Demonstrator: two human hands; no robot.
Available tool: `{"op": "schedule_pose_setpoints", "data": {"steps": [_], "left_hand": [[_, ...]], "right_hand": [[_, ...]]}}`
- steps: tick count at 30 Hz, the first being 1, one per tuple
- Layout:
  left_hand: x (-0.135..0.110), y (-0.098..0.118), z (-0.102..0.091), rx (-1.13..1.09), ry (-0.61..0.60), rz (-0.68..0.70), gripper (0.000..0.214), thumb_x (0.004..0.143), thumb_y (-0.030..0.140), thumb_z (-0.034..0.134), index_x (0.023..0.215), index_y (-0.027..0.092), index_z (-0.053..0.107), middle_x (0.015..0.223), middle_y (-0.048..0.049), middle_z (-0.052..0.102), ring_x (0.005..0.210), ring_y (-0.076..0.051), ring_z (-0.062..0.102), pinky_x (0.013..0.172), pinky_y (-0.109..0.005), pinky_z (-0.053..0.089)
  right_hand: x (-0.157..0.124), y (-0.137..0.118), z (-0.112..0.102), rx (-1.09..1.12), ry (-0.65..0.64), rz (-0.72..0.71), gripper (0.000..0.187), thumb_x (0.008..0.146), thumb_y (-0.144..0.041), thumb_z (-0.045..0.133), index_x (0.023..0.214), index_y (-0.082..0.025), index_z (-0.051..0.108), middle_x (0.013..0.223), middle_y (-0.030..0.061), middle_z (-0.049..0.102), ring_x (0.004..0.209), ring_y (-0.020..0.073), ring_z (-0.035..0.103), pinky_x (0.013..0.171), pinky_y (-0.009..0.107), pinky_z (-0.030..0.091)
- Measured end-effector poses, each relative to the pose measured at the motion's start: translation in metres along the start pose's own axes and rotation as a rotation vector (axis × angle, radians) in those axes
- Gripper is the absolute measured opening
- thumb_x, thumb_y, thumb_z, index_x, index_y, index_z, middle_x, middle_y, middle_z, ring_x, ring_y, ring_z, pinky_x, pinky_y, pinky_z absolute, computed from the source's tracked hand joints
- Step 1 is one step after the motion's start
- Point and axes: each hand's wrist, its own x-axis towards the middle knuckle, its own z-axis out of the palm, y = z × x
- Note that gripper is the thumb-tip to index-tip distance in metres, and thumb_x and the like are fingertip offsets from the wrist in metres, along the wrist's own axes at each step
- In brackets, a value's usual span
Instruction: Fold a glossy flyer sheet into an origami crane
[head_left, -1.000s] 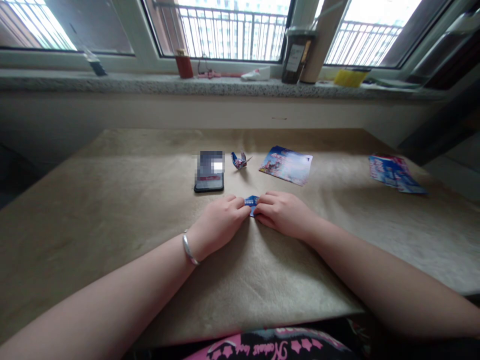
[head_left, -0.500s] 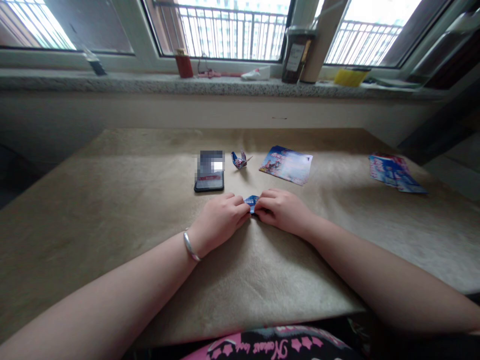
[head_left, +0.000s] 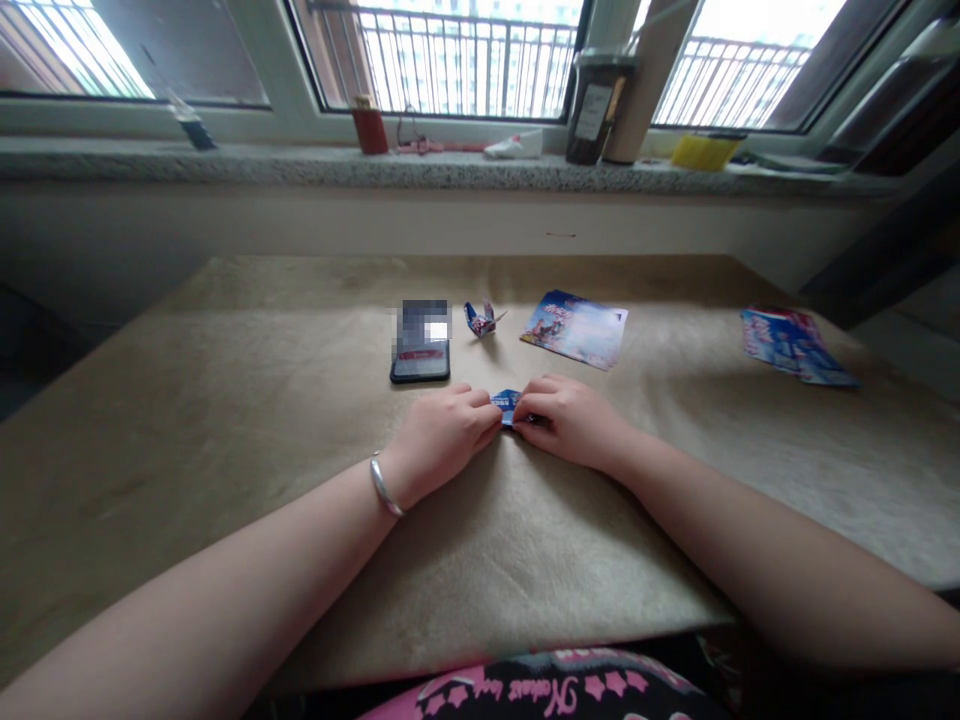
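Between my two hands is a small blue piece of folded paper [head_left: 506, 403] with white print, low over the table or on it. My left hand [head_left: 448, 432] pinches its left end, fingers closed. At the right end, the thumb and fingers of my right hand [head_left: 571, 420] are closed on it too. Both hands cover much of the paper, so its full shape is hidden. Just beyond the hands stands a folded paper crane [head_left: 482, 320] in blue, red and white.
A phone [head_left: 421, 362] lies left of the crane. Printed square sheets [head_left: 577, 330] are stacked to its right, and more colourful sheets [head_left: 795, 345] lie fanned at the far right of the table [head_left: 225, 420]. Behind, a stone sill [head_left: 285, 170] holds a red bottle [head_left: 369, 128] and a dark jar [head_left: 596, 110].
My hands stay on the folded paper in nearly the same place. A little more of its blue surface shows between the fingers. The whole view has shifted slightly.
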Motion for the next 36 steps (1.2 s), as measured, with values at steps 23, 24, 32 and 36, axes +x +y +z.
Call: {"op": "schedule_pose_setpoints", "data": {"steps": [23,24,32,36], "left_hand": [[-0.006,-0.002,-0.004,0.012,-0.021,-0.001,0.013,0.09,0.021,0.05,0.089,0.019,0.062,0.075,-0.0008,0.064,0.07,-0.015,0.059,0.06,-0.025,0.04],[-0.006,0.0,-0.004,0.014,-0.017,-0.009,0.013,0.09,0.021,0.05,0.091,0.019,0.062,0.075,-0.0004,0.064,0.069,-0.015,0.058,0.059,-0.025,0.039],[-0.006,0.008,-0.008,0.076,-0.045,0.019,0.023,0.091,0.019,0.049,0.109,0.025,0.062,0.088,0.0003,0.066,0.076,-0.017,0.058,0.061,-0.028,0.041],[-0.005,0.007,-0.007,0.08,-0.048,0.025,0.024,0.092,0.02,0.05,0.111,0.027,0.061,0.09,0.0013,0.066,0.076,-0.017,0.058,0.06,-0.028,0.042]], "right_hand": [[0.008,-0.004,0.003,-0.052,-0.103,0.233,0.017,0.086,-0.028,0.051,0.08,-0.018,0.062,0.082,0.005,0.063,0.08,0.0173,0.055,0.071,0.027,0.037],[0.008,-0.004,0.002,-0.05,-0.108,0.243,0.017,0.086,-0.028,0.051,0.08,-0.018,0.062,0.082,0.0051,0.063,0.08,0.0172,0.055,0.071,0.027,0.037],[0.01,-0.003,0.0,0.04,-0.085,0.328,0.014,0.081,-0.028,0.055,0.074,-0.018,0.061,0.076,0.0039,0.063,0.074,0.0151,0.055,0.066,0.024,0.036],[0.01,0.002,0.002,0.108,-0.077,0.375,0.016,0.079,-0.031,0.058,0.07,-0.018,0.06,0.071,0.002,0.062,0.066,0.0131,0.052,0.058,0.023,0.033]]}}
